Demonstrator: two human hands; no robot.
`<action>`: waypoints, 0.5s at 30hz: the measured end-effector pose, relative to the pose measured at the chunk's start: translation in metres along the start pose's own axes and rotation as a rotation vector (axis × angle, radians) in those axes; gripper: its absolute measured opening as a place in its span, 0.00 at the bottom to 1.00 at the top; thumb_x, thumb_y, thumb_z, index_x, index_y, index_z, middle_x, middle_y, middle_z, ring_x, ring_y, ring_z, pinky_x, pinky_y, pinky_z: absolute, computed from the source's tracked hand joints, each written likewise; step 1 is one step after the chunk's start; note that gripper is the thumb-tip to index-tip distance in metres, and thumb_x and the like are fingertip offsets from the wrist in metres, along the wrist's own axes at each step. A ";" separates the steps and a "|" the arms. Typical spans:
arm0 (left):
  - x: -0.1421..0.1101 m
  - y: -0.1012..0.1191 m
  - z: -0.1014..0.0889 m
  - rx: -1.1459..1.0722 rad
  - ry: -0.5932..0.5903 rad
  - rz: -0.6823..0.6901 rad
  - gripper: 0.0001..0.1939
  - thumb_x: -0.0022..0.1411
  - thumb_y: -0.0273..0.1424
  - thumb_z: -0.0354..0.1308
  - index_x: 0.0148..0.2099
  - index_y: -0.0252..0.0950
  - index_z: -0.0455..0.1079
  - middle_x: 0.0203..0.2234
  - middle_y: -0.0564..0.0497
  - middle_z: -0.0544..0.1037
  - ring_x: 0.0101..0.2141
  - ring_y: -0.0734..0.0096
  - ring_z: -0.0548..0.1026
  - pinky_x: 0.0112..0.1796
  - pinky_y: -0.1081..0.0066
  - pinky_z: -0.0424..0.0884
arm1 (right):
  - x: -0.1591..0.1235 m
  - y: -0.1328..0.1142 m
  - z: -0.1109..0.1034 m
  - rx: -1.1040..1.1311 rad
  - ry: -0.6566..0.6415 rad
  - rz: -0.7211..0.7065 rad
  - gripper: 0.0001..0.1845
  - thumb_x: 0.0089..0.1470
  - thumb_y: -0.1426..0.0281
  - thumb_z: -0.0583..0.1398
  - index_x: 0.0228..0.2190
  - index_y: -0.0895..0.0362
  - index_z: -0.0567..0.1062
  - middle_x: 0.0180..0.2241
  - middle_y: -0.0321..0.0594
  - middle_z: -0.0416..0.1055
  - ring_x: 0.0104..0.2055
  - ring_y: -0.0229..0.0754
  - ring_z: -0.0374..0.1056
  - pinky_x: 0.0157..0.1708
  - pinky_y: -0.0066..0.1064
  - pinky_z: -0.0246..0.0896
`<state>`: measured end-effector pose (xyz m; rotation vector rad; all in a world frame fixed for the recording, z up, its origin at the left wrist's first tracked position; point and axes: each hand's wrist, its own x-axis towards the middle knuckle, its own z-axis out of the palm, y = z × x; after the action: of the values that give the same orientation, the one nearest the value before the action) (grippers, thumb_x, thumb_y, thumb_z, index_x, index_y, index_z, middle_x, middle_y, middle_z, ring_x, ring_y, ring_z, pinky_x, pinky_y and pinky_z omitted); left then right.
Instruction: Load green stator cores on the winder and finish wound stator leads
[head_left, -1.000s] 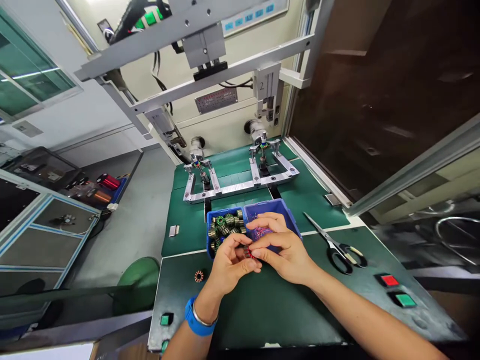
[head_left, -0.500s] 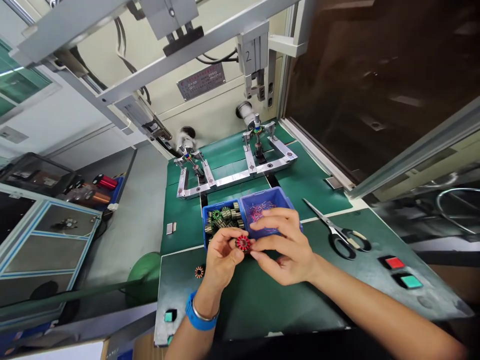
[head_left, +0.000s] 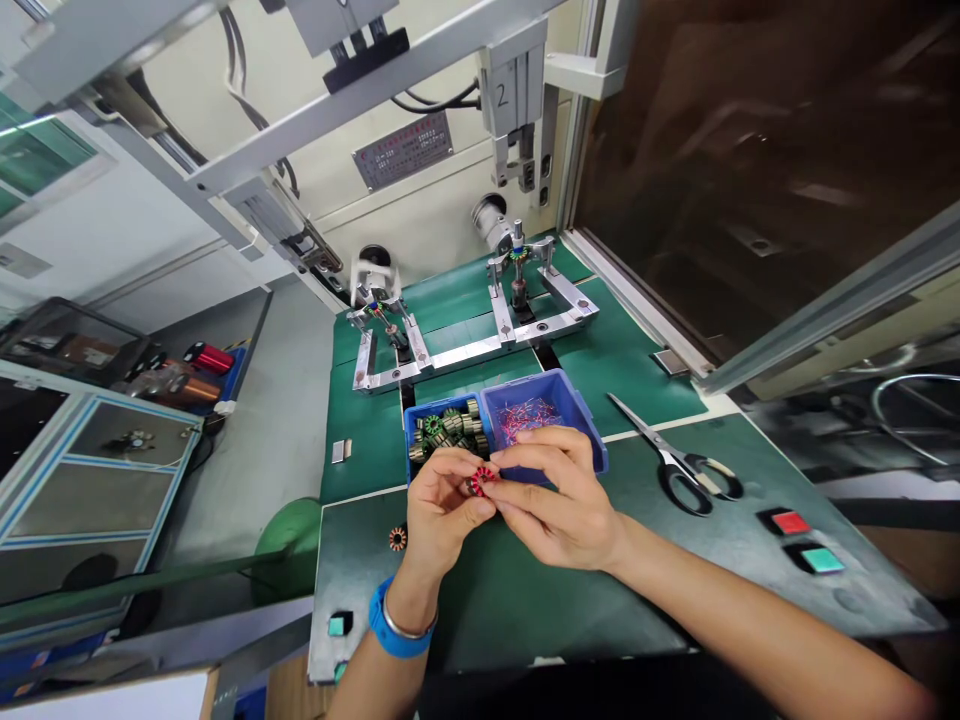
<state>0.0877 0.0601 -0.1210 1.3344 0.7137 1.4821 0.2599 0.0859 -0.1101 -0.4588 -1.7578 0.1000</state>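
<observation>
My left hand (head_left: 441, 508) and my right hand (head_left: 561, 500) meet over the green bench, just in front of a blue two-part bin (head_left: 592, 440). Between the fingertips of both hands sits a small round red-wound core (head_left: 481, 481). The bin's left part holds several green and metal cores (head_left: 446, 430). Its right part holds thin red wire bits (head_left: 529, 412). A blue band with a metal bangle circles my left wrist.
A loose copper-wound core (head_left: 397, 539) lies left of my left hand. Black-handled scissors (head_left: 679, 472) lie to the right. Red button (head_left: 789, 521) and green button (head_left: 820, 560) sit at far right. A metal fixture frame (head_left: 469, 348) with two winding stations stands behind the bin.
The red-wound core has been turned in my fingers, showing its face half a second ago and now tilted. The view has shifted down and slightly closer to the machine.
</observation>
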 end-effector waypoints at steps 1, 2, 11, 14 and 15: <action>0.000 0.000 0.001 0.015 0.011 0.019 0.15 0.56 0.26 0.72 0.44 0.42 0.75 0.39 0.51 0.72 0.40 0.70 0.75 0.41 0.74 0.73 | -0.001 0.000 0.001 0.011 -0.002 0.006 0.14 0.54 0.82 0.60 0.40 0.57 0.78 0.43 0.43 0.73 0.46 0.53 0.63 0.44 0.46 0.63; 0.000 0.000 0.001 0.029 0.026 0.033 0.15 0.55 0.26 0.72 0.44 0.42 0.75 0.39 0.51 0.73 0.39 0.70 0.75 0.40 0.75 0.73 | -0.002 -0.001 0.002 0.023 -0.005 0.014 0.13 0.55 0.82 0.60 0.39 0.58 0.78 0.43 0.44 0.73 0.46 0.53 0.63 0.44 0.46 0.62; -0.004 -0.008 0.004 -0.008 0.151 -0.027 0.18 0.51 0.34 0.76 0.42 0.41 0.75 0.38 0.51 0.75 0.35 0.73 0.75 0.36 0.78 0.73 | -0.007 -0.005 0.008 0.010 0.054 0.023 0.11 0.60 0.82 0.58 0.40 0.58 0.77 0.41 0.43 0.74 0.46 0.52 0.63 0.45 0.43 0.62; -0.003 -0.005 0.007 -0.092 0.142 -0.106 0.19 0.52 0.34 0.75 0.44 0.42 0.74 0.39 0.52 0.77 0.33 0.75 0.76 0.33 0.80 0.74 | -0.009 -0.003 0.006 0.003 0.081 0.011 0.10 0.60 0.81 0.60 0.39 0.57 0.78 0.41 0.42 0.73 0.45 0.52 0.62 0.44 0.43 0.62; -0.003 -0.004 0.008 -0.117 0.139 -0.119 0.18 0.52 0.34 0.75 0.44 0.42 0.74 0.39 0.52 0.77 0.34 0.74 0.76 0.35 0.80 0.74 | -0.009 -0.002 0.005 0.003 0.089 0.005 0.09 0.59 0.80 0.61 0.38 0.56 0.79 0.41 0.42 0.73 0.45 0.52 0.63 0.43 0.43 0.62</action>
<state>0.0965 0.0573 -0.1238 1.0907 0.7699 1.5068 0.2560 0.0816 -0.1193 -0.4589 -1.6686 0.0851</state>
